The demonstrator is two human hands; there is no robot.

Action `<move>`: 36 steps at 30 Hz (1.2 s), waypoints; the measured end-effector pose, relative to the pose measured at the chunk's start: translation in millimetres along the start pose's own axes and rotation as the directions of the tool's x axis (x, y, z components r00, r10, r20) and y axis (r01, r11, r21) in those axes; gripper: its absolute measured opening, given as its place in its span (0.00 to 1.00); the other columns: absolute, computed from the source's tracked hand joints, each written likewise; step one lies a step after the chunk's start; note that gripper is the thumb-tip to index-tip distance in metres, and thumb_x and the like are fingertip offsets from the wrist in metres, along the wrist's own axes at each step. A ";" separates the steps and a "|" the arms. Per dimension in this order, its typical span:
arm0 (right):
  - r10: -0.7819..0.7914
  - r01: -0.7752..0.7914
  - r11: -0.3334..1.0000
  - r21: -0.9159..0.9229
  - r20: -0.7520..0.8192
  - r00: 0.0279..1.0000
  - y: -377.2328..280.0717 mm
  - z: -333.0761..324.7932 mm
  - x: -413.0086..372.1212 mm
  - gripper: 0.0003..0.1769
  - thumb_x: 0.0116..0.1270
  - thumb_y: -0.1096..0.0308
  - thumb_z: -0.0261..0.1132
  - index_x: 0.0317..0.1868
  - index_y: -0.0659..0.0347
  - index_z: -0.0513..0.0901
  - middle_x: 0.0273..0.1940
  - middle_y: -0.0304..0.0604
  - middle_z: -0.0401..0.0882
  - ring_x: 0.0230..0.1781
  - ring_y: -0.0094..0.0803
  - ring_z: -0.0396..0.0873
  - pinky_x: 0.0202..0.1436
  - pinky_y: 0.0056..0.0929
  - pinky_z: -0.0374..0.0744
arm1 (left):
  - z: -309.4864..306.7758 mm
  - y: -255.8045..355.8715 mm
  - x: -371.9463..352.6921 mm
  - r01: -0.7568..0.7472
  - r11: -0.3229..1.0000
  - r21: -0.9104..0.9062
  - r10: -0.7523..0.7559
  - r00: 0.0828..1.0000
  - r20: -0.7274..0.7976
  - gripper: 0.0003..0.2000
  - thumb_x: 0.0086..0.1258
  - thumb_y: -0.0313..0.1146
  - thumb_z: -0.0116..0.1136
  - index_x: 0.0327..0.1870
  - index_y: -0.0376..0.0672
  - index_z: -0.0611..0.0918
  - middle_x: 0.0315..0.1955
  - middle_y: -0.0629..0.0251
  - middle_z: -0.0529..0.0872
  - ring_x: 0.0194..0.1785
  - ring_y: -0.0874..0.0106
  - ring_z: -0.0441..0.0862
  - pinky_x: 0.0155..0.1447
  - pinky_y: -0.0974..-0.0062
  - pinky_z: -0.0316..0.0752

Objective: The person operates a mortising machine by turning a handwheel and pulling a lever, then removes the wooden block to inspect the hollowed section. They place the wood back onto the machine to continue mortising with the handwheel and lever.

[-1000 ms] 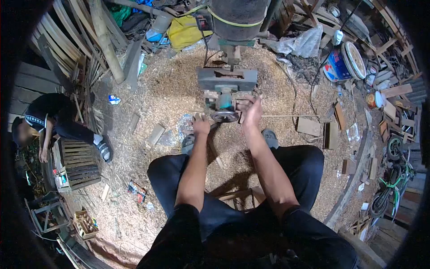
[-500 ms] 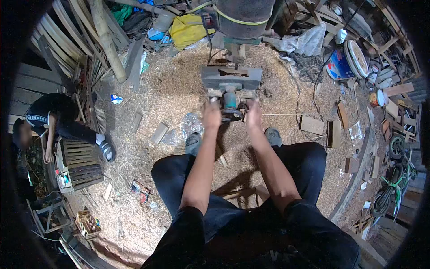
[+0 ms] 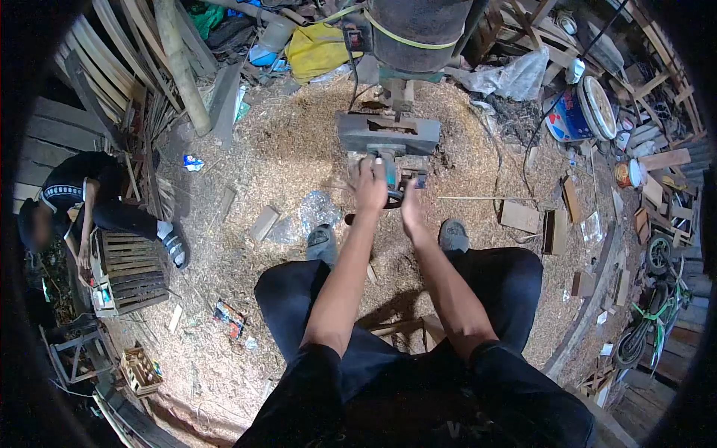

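A wooden block (image 3: 347, 133) with a long slot cut in it lies across the machine in front of me. Below the block is the machine's teal cylinder (image 3: 390, 170), with a dark handwheel (image 3: 393, 201) at its near end. My left hand (image 3: 370, 188) reaches over the wheel's left side, fingers stretched forward beside the cylinder. At the wheel's right edge is my right hand (image 3: 411, 207), fingers extended and partly turned from view. Contact between the palms and the rim is hidden. A small dark part (image 3: 415, 178) sits just beyond my right fingers.
Wood shavings (image 3: 284, 164) cover the floor. A large dark drum (image 3: 418, 33) stands behind the machine. To the left, another person (image 3: 104, 194) sits beside a slatted crate (image 3: 134, 276). Wood offcuts (image 3: 519, 216) and a white-rimmed bucket (image 3: 571, 116) lie to the right.
My left hand has moved right and forward, over the wheel and beside the cylinder. My right hand has shifted slightly left and toward me. The seated person's arm has moved a little.
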State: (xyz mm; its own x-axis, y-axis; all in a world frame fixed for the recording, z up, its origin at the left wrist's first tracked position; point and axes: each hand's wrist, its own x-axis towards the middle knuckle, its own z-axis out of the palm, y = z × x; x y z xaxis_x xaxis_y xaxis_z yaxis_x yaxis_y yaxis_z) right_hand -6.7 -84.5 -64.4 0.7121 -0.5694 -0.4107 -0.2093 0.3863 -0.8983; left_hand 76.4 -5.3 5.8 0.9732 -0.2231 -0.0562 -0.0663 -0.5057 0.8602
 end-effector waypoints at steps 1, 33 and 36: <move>0.039 -0.037 0.993 -0.113 0.013 0.999 13.0 -2.0 4.7 0.46 0.79 0.36 0.31 0.75 0.73 0.55 0.77 0.57 0.52 0.79 0.42 0.49 0.80 0.34 0.46 | 10.7 -6.5 -1.9 -0.062 0.991 0.117 0.068 0.996 -0.054 0.23 0.77 0.49 0.43 0.62 0.44 0.76 0.63 0.48 0.75 0.70 0.50 0.66 0.74 0.44 0.53; -0.193 0.128 0.929 -0.346 -0.161 0.968 55.7 -46.6 -24.6 0.29 0.79 0.49 0.48 0.41 0.71 0.79 0.34 0.53 0.82 0.36 0.39 0.80 0.42 0.40 0.76 | -24.2 -100.8 -43.3 -0.053 0.872 0.486 -0.125 0.937 0.325 0.16 0.71 0.40 0.50 0.43 0.38 0.85 0.41 0.40 0.86 0.48 0.44 0.84 0.55 0.51 0.78; -0.159 0.128 0.942 -0.309 -0.077 0.984 36.2 -45.1 -26.9 0.29 0.79 0.49 0.48 0.41 0.72 0.79 0.34 0.52 0.83 0.34 0.37 0.80 0.40 0.38 0.76 | -24.0 -95.4 -49.3 -0.007 0.882 0.471 -0.149 0.945 0.292 0.16 0.71 0.40 0.49 0.46 0.38 0.84 0.43 0.41 0.86 0.48 0.43 0.83 0.55 0.51 0.78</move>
State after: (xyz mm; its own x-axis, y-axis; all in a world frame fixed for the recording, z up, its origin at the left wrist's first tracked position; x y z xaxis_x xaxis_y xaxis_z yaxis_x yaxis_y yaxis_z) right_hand -63.7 -88.0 -92.9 0.6823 -0.6779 -0.2737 -0.3136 0.0668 -0.9472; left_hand 40.0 74.0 -61.3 0.8649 -0.3791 -0.3291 -0.1686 -0.8369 0.5208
